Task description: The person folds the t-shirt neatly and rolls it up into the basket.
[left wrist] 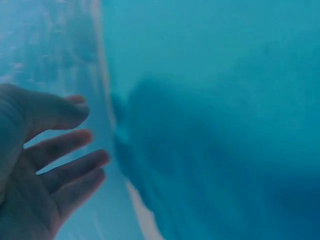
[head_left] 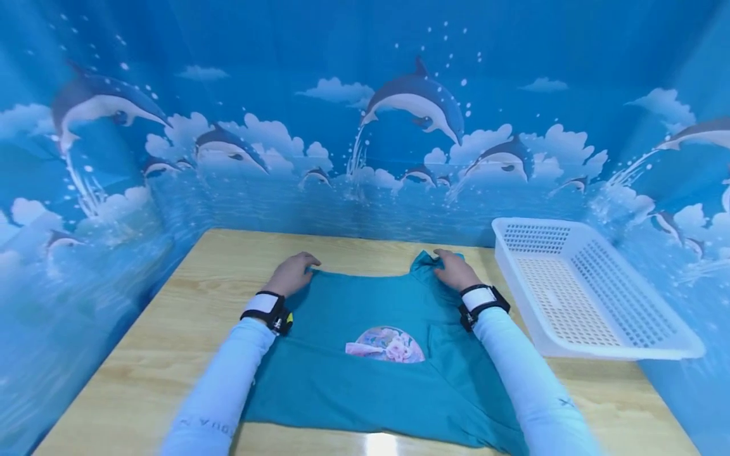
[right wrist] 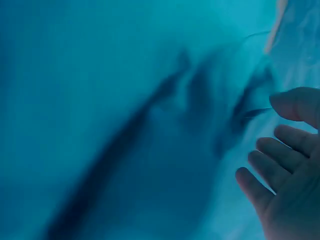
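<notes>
- My left hand (head_left: 289,273) is at the far left corner of a teal cloth garment with a round printed picture; its fingers (left wrist: 82,190) are loosely extended and slightly spread, with nothing pinched between them.
- My right hand (head_left: 456,271) is at the garment's far right corner, where the cloth bunches up in small folds; its fingers (right wrist: 270,169) are also relaxed and apart – whether the tips touch the cloth, I cannot tell.
- The teal garment (head_left: 353,304) lies spread on the pale wood-grain table (head_left: 171,316) between my forearms, its near edge close to the table's front.
- On its middle shows a pink and lilac floral print (head_left: 393,345), a half disc cut straight along a crease; more folds run down the garment's right side.
- Each of my wrists wears a black-and-white strap, the left one (head_left: 263,303) and the right one (head_left: 478,297), above pale blue sleeves (head_left: 222,380).
- To my right, at the table's edge, stands a white rectangular plastic basket (head_left: 627,352) with perforated walls – well apart from my left hand.
- Behind the table hangs a blue sheet printed with dolphins and clouds (head_left: 342,38).
</notes>
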Motion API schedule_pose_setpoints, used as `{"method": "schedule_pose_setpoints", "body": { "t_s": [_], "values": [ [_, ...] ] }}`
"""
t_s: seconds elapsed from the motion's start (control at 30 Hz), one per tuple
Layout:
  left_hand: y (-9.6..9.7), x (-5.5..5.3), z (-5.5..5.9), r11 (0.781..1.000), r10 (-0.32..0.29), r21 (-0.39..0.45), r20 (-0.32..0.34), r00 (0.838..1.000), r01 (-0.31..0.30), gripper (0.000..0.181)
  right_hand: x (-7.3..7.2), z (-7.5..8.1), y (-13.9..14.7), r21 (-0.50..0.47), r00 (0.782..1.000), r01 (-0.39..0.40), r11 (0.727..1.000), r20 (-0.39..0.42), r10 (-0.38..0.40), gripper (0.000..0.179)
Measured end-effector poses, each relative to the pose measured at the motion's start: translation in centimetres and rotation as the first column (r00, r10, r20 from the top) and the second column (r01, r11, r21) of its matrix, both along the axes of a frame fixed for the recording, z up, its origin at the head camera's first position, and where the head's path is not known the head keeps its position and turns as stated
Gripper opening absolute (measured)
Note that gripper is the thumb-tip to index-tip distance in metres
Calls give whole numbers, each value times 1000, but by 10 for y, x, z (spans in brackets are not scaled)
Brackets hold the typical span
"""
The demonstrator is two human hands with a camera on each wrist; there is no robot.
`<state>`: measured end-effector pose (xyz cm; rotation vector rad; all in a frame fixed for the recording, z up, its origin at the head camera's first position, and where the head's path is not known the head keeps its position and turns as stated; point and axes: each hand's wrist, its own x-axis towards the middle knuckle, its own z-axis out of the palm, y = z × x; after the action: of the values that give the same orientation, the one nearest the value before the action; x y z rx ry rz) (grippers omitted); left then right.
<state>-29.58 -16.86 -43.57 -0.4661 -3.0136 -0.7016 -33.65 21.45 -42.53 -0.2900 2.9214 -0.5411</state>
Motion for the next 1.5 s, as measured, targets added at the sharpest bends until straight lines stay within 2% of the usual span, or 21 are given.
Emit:
{"method": "schedule_pose_setpoints", "body": {
  "t_s": [0.07,0.2,0.3,0.4,0.5,0.63,0.8,0.9,1.07,1.33,1.5],
  "values": [
    [4,-8,-8,999,3,-43,-23,1000,-4,33,-6,-9,3,-16,999,36,999,16,-36,55],
    [10,-15,-13,996,6,-85,20,1000,-4,35,-10,-20,3,-11,999,48,999,-1,-48,51],
    [11,-17,-12,992,4,-123,26,1000,-1,34,-12,-24,-1,45,995,56,997,-90,-52,43],
    [11,-19,-10,986,2,-168,-14,1000,-5,31,-16,-24,-5,94,980,88,992,-185,-70,36],
    [9,-18,-10,980,-8,-201,-40,999,0,25,-16,-21,-5,84,967,87,993,-246,-64,33],
    [4,-18,-5,979,-13,-203,-60,998,1,20,-15,-7,2,-10,957,47,999,-287,-48,38],
    [-2,-15,6,992,-9,-130,-53,999,2,17,-11,17,11,-108,964,6,994,-263,-35,46],
    [-4,-11,17,995,-17,-94,-53,998,12,14,-6,30,16,-93,963,-21,995,-270,-5,44],
    [-10,-1,34,996,-32,-90,-71,997,26,11,7,51,22,-31,956,-75,997,-287,64,35],
    [-15,22,53,993,-77,-101,-81,994,69,12,37,79,27,-128,948,-149,981,-302,105,30],
    [-18,38,67,991,-102,-94,-100,990,92,10,61,93,31,-39,927,-181,983,-341,157,30]
  ]
}}
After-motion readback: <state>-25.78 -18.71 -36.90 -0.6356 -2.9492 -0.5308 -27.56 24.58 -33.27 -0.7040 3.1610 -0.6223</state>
